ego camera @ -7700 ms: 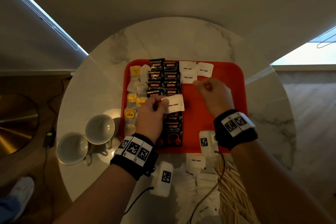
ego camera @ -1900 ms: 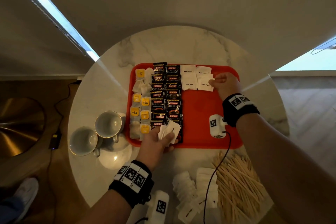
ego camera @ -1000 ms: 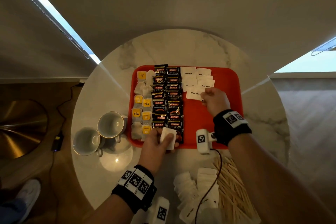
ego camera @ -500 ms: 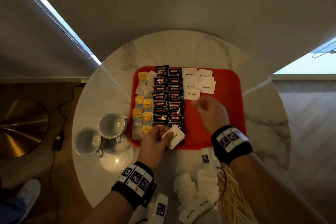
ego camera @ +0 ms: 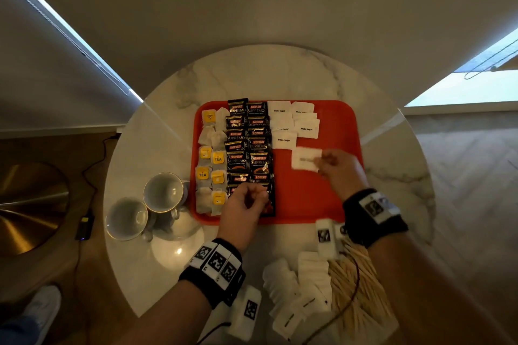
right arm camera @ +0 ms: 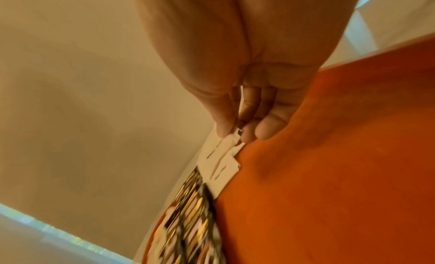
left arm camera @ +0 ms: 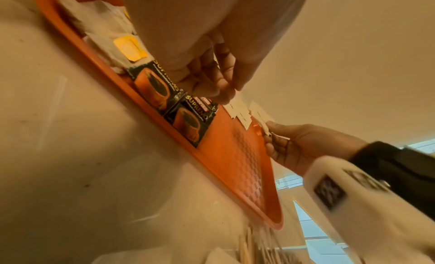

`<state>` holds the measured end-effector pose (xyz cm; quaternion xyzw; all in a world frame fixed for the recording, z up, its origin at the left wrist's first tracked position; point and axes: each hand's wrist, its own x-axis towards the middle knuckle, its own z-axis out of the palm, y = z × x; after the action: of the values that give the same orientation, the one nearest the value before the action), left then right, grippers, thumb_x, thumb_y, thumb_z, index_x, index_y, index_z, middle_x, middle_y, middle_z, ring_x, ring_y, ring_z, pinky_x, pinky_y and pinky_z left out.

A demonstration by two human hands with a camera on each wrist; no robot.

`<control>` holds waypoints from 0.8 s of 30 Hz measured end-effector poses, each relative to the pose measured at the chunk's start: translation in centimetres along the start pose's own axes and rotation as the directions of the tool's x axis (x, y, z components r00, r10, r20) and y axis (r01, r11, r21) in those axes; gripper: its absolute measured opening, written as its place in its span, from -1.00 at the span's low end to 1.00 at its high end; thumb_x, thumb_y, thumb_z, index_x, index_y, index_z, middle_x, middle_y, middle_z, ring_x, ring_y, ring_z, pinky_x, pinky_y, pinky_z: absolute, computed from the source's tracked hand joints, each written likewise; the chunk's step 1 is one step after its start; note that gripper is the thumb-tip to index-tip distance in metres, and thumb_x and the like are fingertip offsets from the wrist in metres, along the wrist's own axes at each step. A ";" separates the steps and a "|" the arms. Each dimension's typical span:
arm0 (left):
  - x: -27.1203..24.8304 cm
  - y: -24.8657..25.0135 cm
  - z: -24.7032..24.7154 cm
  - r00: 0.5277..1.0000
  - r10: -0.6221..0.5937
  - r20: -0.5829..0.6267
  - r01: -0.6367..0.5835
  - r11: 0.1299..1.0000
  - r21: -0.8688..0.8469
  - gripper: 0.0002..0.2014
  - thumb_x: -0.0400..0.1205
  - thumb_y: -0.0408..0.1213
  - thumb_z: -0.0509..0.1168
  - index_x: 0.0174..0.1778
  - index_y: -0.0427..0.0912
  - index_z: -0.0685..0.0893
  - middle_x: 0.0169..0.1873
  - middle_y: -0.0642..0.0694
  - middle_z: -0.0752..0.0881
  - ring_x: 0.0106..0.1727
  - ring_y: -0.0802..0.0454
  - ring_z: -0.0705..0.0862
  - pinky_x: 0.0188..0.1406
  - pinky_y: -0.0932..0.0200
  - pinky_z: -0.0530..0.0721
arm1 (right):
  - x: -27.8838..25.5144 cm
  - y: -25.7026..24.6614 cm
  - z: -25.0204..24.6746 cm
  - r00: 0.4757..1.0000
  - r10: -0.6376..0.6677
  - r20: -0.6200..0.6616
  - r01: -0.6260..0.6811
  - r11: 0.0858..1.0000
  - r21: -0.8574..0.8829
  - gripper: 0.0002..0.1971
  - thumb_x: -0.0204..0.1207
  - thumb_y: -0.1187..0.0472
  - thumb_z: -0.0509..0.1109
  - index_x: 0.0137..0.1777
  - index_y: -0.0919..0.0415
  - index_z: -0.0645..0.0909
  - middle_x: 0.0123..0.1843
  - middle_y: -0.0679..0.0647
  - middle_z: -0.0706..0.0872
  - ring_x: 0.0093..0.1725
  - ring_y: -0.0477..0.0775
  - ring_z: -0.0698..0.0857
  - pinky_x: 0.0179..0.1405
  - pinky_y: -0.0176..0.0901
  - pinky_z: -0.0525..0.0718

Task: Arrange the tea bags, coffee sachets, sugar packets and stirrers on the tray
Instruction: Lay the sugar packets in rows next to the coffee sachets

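We see a red tray (ego camera: 330,199) on a round marble table (ego camera: 252,75). On the tray lie, from the left, two columns of tea bags (ego camera: 210,159), two columns of black coffee sachets (ego camera: 248,143), and a cluster of white sugar packets (ego camera: 291,126) at the far end. The right hand (ego camera: 340,169) pinches one sugar packet (ego camera: 305,159) between thumb and fingertips, just nearer than the cluster and over the bare tray. The left hand (ego camera: 246,202) hovers over the near end of the sachet columns, fingers curled; whether it grips anything we cannot tell. Off the tray, at the near table edge, lie loose sugar packets (ego camera: 297,291) and wooden stirrers (ego camera: 356,288). Two cups (ego camera: 145,204) stand left of the tray
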<state>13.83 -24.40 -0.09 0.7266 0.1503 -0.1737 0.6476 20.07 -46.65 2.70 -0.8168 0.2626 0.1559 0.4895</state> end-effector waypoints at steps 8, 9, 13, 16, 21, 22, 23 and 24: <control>-2.5 -2.0 -1.8 0.999 0.002 0.036 -0.008 0.986 0.164 -0.92 0.75 -0.22 0.31 -0.02 0.00 0.69 -0.20 0.00 0.78 -0.13 0.00 0.74 0.01 -0.05 0.74 | 7.4 -0.7 0.0 0.991 0.062 -0.118 -0.071 0.994 -0.079 -0.73 0.57 -0.02 0.51 0.18 0.08 0.70 0.04 -0.01 0.76 0.02 0.04 0.73 0.06 0.00 0.72; -2.9 -2.2 -1.9 0.998 0.000 0.060 -0.013 0.979 0.204 -0.92 0.75 -0.20 0.30 -0.04 0.01 0.68 -0.21 0.04 0.78 -0.15 0.05 0.73 0.00 -0.01 0.73 | 7.2 -0.8 -0.1 0.990 0.053 -0.134 -0.069 0.990 -0.124 -0.71 0.55 -0.05 0.54 0.14 0.08 0.69 0.02 -0.02 0.75 -0.04 0.01 0.71 -0.03 -0.05 0.67; -4.6 -2.9 -2.1 0.972 -0.096 0.213 -0.031 0.849 0.527 -0.90 0.74 -0.08 0.29 0.07 0.05 0.69 -0.06 0.09 0.79 -0.02 0.07 0.75 0.07 0.08 0.72 | 4.0 0.1 -0.5 0.985 -0.022 -0.170 -0.012 0.981 -0.194 -0.69 0.48 -0.09 0.58 0.10 0.02 0.64 -0.02 -0.07 0.71 -0.08 -0.05 0.69 -0.13 -0.14 0.64; -5.7 -3.8 -1.8 0.937 -0.204 0.283 -0.055 0.714 0.698 -0.70 0.67 0.03 0.38 0.23 -0.04 0.69 0.09 0.01 0.78 0.09 0.01 0.74 0.17 0.08 0.70 | -1.2 3.0 -0.6 0.997 -0.074 -0.003 0.071 0.971 -0.230 -0.77 0.50 -0.03 0.58 0.08 -0.04 0.67 -0.04 -0.17 0.74 -0.05 -0.15 0.71 -0.06 -0.19 0.67; -7.7 -4.4 -0.2 0.895 -0.302 0.328 -0.107 0.569 0.815 -0.39 0.46 0.27 0.49 0.31 0.01 0.58 0.13 0.04 0.70 0.12 0.00 0.69 0.17 0.01 0.71 | -10.0 7.6 -0.1 0.932 0.007 0.362 0.174 0.867 -0.466 -0.79 0.59 0.10 0.51 0.20 -0.05 0.69 0.09 -0.17 0.75 0.10 -0.10 0.71 0.14 -0.19 0.64; -7.9 -4.4 0.2 0.896 -0.302 0.326 -0.123 0.536 0.836 -0.40 0.47 0.24 0.50 0.32 0.01 0.56 0.13 0.02 0.69 0.13 -0.03 0.68 0.15 0.02 0.69 | -10.9 8.5 0.0 0.918 -0.025 0.396 0.268 0.774 -0.573 -0.74 0.62 0.09 0.48 0.28 -0.03 0.67 0.17 -0.15 0.71 0.18 -0.07 0.67 0.20 -0.18 0.59; -8.0 -4.4 0.5 0.898 -0.300 0.321 -0.128 0.520 0.844 -0.43 0.50 0.19 0.50 0.32 -0.01 0.55 0.15 0.00 0.68 0.15 -0.06 0.67 0.15 0.01 0.68 | -11.4 9.3 0.2 0.898 -0.063 0.436 0.359 0.678 -0.641 -0.70 0.63 0.08 0.45 0.35 -0.03 0.65 0.25 -0.11 0.69 0.28 -0.02 0.61 0.30 -0.15 0.54; -8.1 -4.5 0.7 0.900 -0.302 0.314 -0.120 0.520 0.846 -0.46 0.53 0.12 0.50 0.33 -0.03 0.54 0.17 -0.02 0.69 0.17 -0.08 0.68 0.18 -0.02 0.68 | -11.6 10.0 0.4 0.883 -0.097 0.459 0.416 0.616 -0.669 -0.68 0.65 0.09 0.42 0.39 -0.03 0.62 0.32 -0.09 0.66 0.37 0.03 0.56 0.40 -0.09 0.49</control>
<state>4.56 -24.53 -0.57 0.8830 -0.0589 -0.4124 0.2163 4.80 -46.94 1.30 -0.9276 -0.0475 0.3315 0.1659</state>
